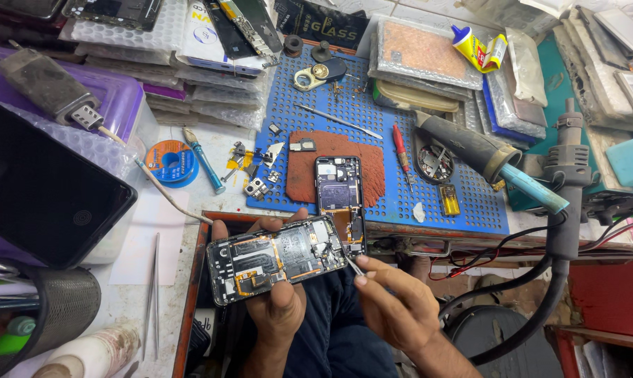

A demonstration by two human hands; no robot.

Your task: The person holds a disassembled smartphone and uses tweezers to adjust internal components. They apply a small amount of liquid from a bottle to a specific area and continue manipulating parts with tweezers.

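My left hand (pixel 278 297) holds an opened smartphone (pixel 278 264) from below, its back cover off, with the circuit board and orange flex cables showing. My right hand (pixel 393 301) grips thin metal tweezers (pixel 353 264), whose tip touches the phone's right end. Just behind, a second opened phone (pixel 339 192) lies upright on a reddish-brown pad (pixel 372 168) on the blue perforated mat (pixel 463 210). Small screws and brackets (pixel 257 171) lie loose at the mat's left edge.
A hot-air gun (pixel 481 150) and a black hose stand (pixel 567 210) sit on the right. A solder spool (pixel 171 162) and a blue screwdriver (pixel 204 162) lie left, beside stacked bubble-wrapped parts (pixel 211 77). A black phone screen (pixel 43 196) rests on the left; spare tweezers (pixel 152 294) lie on the white bench.
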